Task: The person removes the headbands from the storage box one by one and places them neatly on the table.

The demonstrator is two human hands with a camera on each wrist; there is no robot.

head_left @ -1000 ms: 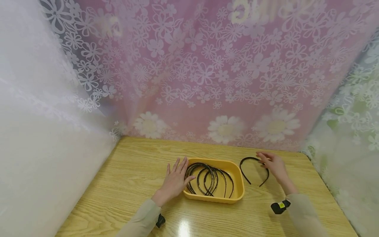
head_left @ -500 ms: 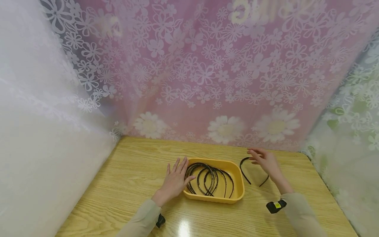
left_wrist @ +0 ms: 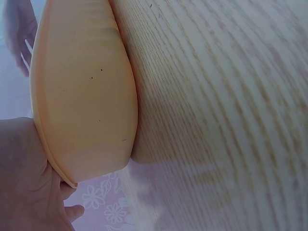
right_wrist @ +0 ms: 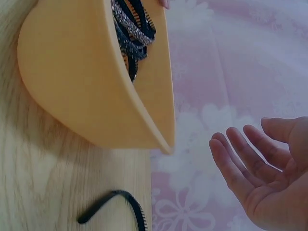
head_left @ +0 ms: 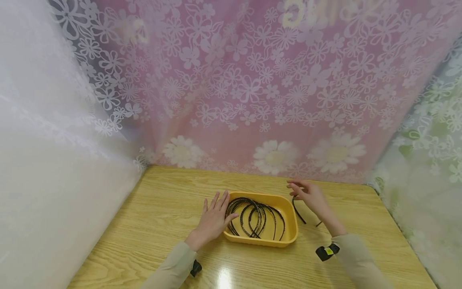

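A yellow plastic basket (head_left: pixel 286 239) stands on the table with several black headbands (head_left: pixel 252 218) lying in it, some glittery in the right wrist view. My left hand (head_left: pixel 213 218) rests on the basket's left rim, fingers straight and spread. To the right of the basket, one black toothed headband (right_wrist: pixel 126 196) lies on the wooden tabletop, partly hidden behind my right hand in the head view. That right hand (head_left: pixel 309 196) hovers above it, near the basket's right back corner, fingers loosely bent and holding nothing.
The wood-grain table (head_left: pixel 173 192) reaches back to a pink flowered curtain (head_left: pixel 231 120). A pale sheet (head_left: pixel 54 180) hangs along the left side, and a green-and-white flowered one (head_left: pixel 429 188) along the right.
My right hand has moved left from the loose headband's right side towards the basket, with nothing in it. The left hand, the basket and the headbands stay where they were.
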